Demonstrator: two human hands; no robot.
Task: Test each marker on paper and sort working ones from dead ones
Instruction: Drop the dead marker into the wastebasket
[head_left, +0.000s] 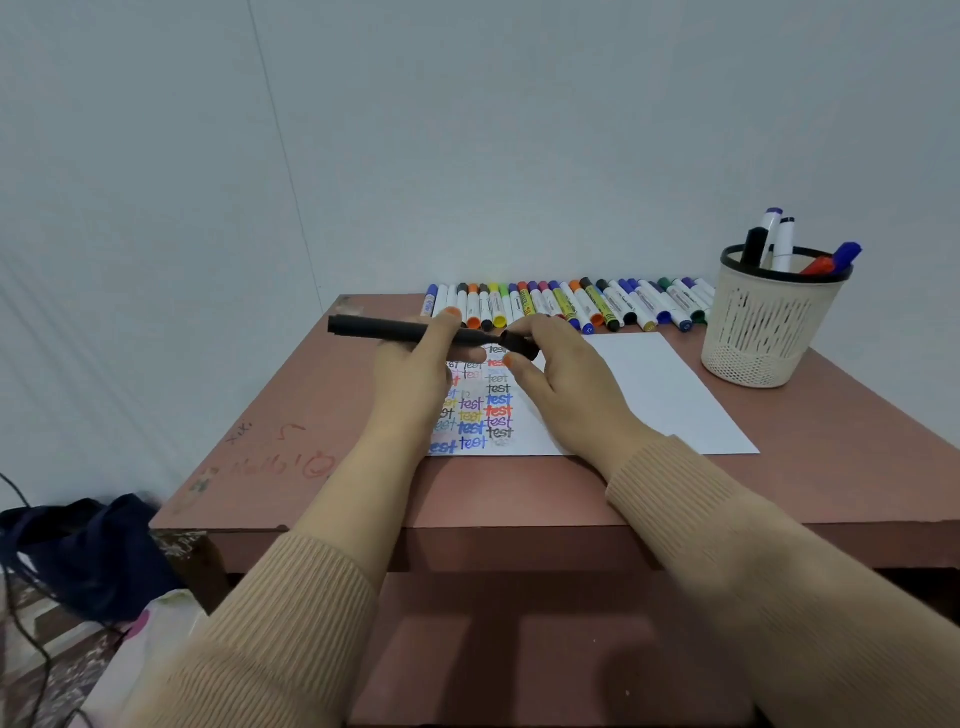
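My left hand (415, 369) grips a long black marker (379, 328) held level above the paper, its body pointing left. My right hand (556, 369) pinches the marker's black cap (522, 345) at the right end; whether the cap sits fully on the body I cannot tell. Below the hands lies a white sheet of paper (660, 395) whose left part is covered with several coloured "test" words (485, 415). A row of several capped markers (566, 306) lies along the table's far edge.
A beige mesh cup (763, 332) holding several markers stands at the table's back right. The reddish-brown table (322, 426) has scribbles on its left part. A dark bag (88, 551) and a cable lie on the floor at the left.
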